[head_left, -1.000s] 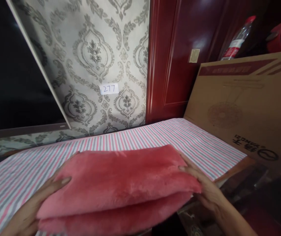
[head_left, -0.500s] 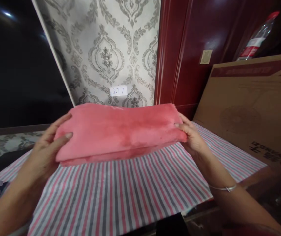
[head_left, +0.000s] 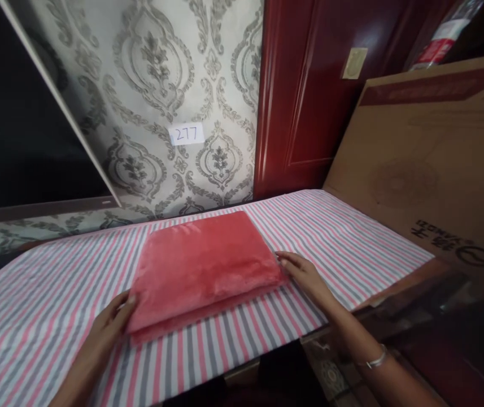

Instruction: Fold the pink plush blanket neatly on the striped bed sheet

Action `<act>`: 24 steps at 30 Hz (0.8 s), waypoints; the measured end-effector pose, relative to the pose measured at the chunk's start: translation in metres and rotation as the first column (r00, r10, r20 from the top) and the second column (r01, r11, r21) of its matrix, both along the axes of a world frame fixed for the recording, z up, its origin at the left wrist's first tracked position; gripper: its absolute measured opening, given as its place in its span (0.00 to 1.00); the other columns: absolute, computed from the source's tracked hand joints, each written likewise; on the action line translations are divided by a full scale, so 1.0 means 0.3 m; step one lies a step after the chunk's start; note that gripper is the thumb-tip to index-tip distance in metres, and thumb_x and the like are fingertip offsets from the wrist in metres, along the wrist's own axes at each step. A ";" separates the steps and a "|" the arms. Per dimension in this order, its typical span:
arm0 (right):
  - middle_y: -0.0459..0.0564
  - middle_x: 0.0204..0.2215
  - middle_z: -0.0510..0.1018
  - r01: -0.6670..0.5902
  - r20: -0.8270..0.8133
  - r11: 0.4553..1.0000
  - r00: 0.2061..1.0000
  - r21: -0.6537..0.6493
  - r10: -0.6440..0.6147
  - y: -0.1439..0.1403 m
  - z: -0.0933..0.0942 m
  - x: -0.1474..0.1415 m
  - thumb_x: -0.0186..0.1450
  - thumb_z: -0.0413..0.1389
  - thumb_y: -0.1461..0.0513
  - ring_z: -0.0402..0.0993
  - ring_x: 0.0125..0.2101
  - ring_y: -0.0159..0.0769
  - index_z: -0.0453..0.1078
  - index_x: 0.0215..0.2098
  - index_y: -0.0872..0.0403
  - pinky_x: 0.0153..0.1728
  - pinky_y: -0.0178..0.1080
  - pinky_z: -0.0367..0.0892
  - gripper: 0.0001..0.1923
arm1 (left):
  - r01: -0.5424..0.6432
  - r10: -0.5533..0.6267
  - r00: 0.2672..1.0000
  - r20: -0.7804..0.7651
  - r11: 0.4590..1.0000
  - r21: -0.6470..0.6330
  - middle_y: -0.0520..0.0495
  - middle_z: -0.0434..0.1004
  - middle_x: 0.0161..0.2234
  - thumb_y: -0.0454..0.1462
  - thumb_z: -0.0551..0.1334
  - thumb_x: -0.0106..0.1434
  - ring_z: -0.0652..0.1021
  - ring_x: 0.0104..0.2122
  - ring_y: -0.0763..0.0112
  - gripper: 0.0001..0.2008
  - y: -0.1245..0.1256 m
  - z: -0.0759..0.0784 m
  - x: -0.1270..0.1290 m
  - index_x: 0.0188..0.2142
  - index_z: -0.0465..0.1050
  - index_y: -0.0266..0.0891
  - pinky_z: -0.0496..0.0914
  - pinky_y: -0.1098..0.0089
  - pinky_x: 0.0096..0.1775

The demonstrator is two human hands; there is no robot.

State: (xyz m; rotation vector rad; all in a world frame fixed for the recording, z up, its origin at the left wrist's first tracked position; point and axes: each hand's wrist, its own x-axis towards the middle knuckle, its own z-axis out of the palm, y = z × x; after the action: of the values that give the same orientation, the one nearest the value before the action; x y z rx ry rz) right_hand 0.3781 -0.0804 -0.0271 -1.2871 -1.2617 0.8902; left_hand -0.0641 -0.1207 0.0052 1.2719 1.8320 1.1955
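A folded pink plush blanket lies on the striped tablecloth, its folded layers showing along the near edge. My left hand holds its near left corner, thumb and fingers closed about the edge. At the right side, my right hand has its fingers against the blanket's edge; its thumb is hard to make out. A thin bracelet circles my right wrist.
Behind the table stands a patterned wall with a paper label reading 277. A dark screen is at the left. On the right, a large cardboard box carries a plastic bottle on top.
The blanket has come down from the air onto the tablecloth, with both hands lowered at its sides. My view has tilted downward.
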 end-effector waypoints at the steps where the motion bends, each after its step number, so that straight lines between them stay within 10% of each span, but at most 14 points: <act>1: 0.55 0.45 0.81 0.043 0.057 0.998 0.997 0.050 -0.045 -0.015 0.008 0.002 0.59 0.60 0.49 0.76 0.47 0.49 0.79 0.42 0.51 0.48 0.48 0.69 0.19 | -0.022 0.023 0.998 -0.058 1.000 0.020 0.41 0.81 0.49 0.61 0.65 0.52 0.76 0.54 0.46 0.28 -0.015 0.001 -0.009 0.41 0.78 0.44 0.72 0.54 0.55; 8: 0.49 0.28 0.80 0.003 0.055 1.000 0.999 -0.007 -0.003 -0.030 0.007 -0.033 0.59 0.57 0.48 0.74 0.29 0.40 0.79 0.37 0.51 0.32 0.41 0.68 0.18 | -0.022 0.015 0.982 -0.188 0.999 -0.036 0.47 0.81 0.33 0.65 0.63 0.50 0.78 0.33 0.57 0.31 -0.065 -0.020 -0.008 0.36 0.78 0.42 0.76 0.61 0.37; 17: 0.41 0.21 0.69 -0.182 -0.204 0.975 0.967 -0.126 0.154 -0.055 0.057 -0.021 0.54 0.65 0.47 0.58 0.21 0.28 0.75 0.34 0.54 0.22 0.34 0.54 0.21 | -0.003 0.042 0.956 0.290 0.991 -0.134 0.48 0.84 0.41 0.56 0.72 0.47 0.81 0.46 0.50 0.26 -0.106 0.016 0.078 0.42 0.78 0.47 0.77 0.57 0.51; 24: 0.36 0.18 0.61 -0.282 -0.413 0.946 0.890 -0.162 0.195 -0.092 0.031 -0.011 0.53 0.69 0.49 0.50 0.18 0.24 0.74 0.53 0.55 0.20 0.33 0.46 0.32 | 0.095 -0.067 0.984 0.166 0.981 -0.168 0.46 0.83 0.46 0.60 0.72 0.42 0.75 0.56 0.44 0.29 -0.088 -0.016 0.020 0.39 0.82 0.47 0.65 0.52 0.62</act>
State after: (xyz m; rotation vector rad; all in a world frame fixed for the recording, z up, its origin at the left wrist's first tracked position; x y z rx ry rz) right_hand 0.3750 -0.1080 -0.0178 -1.0567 -1.0325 1.4231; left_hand -0.0581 -0.1470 0.0004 1.1083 1.7110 1.0364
